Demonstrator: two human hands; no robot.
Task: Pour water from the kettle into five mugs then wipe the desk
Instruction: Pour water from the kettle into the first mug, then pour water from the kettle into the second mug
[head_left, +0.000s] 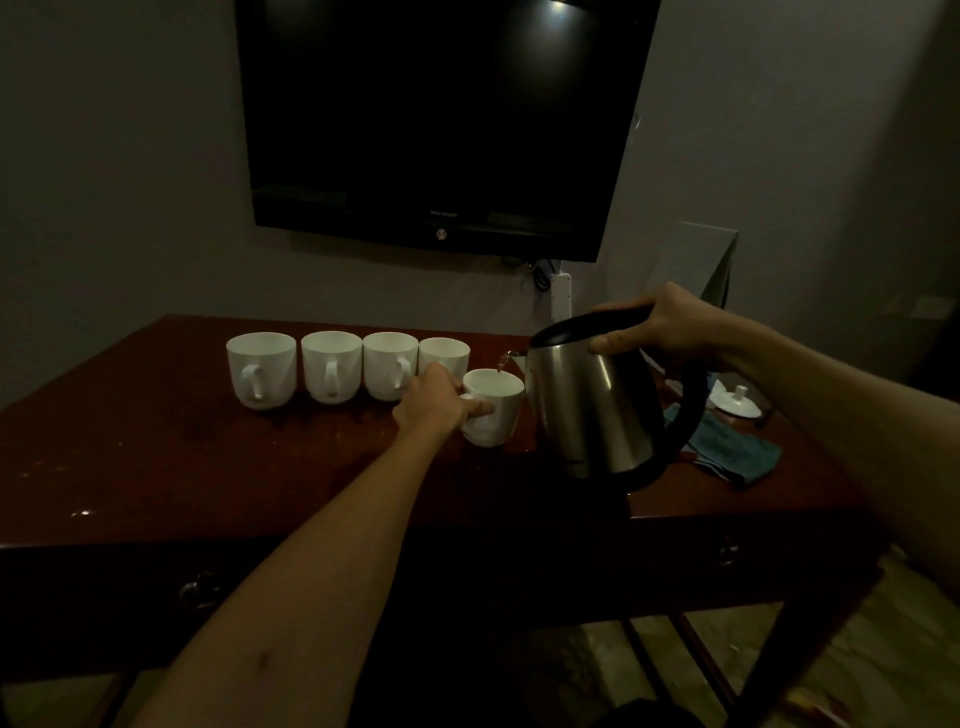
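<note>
Head view: left hand (434, 397) has its fingers curled tight on the fifth mug (492, 408), lifted just off the counter (260, 467); right hand (662, 332) clamps the tilted kettle (592, 405), water streaming in. Four mugs (332, 366) line up behind.

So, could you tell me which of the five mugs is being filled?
The rightmost mug, pulled forward out of the row; the left hand holds its handle under the kettle spout.
</note>
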